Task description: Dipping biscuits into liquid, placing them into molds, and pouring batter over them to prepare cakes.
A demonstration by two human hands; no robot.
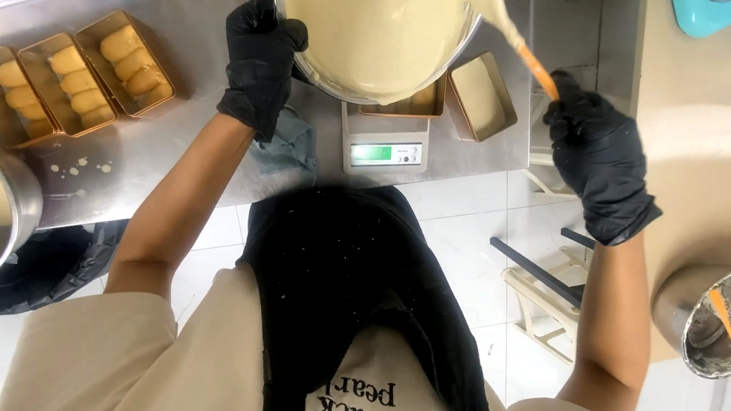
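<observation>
Head view: the top edge of the frame is cutting off the far rim of the steel mixing bowl, so you are seeing only its near half. The bowl is tilting over the digital scale and hiding most of the loaf tin sitting on the scale platform; only a strip of that tin is showing below the bowl's lip. Your apron and shirt are blocking the near edge of the steel table.

Your left hand, in a black glove, is gripping the bowl's rim with fingers curled closed around it. Your right hand, also gloved, is closing its fingers around the orange handle of the spatula, whose pale blade is reaching into the bowl.

The batter is looking smooth, pale cream and glossy, filling the visible interior of the bowl. A second tin, holding the same batter, is sitting just beside the scale on the right.
</observation>
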